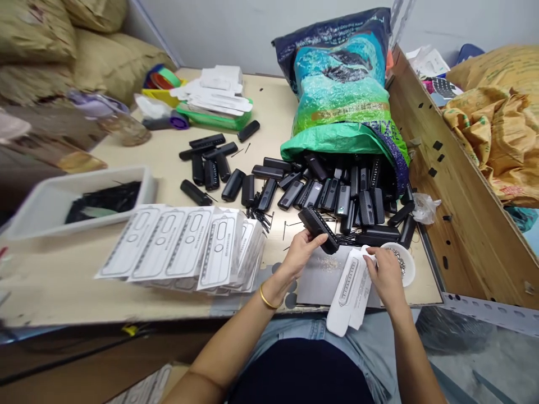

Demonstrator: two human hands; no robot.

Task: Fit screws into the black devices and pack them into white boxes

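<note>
My left hand is closed on a black plastic case, held tilted above the grey mat. With my right hand I grip the upper end of a white printed carton, which slants over the table's front edge. Just right of that hand, a white bowl holds small metal pieces. Beyond my hands, many black cases spill from the mouth of a green and blue sack. Thin black sticks lie among them.
Stacked white printed cartons stand left of my hands, with a white tray of black items beyond. A green basket sits at the back. A wooden board borders the right side.
</note>
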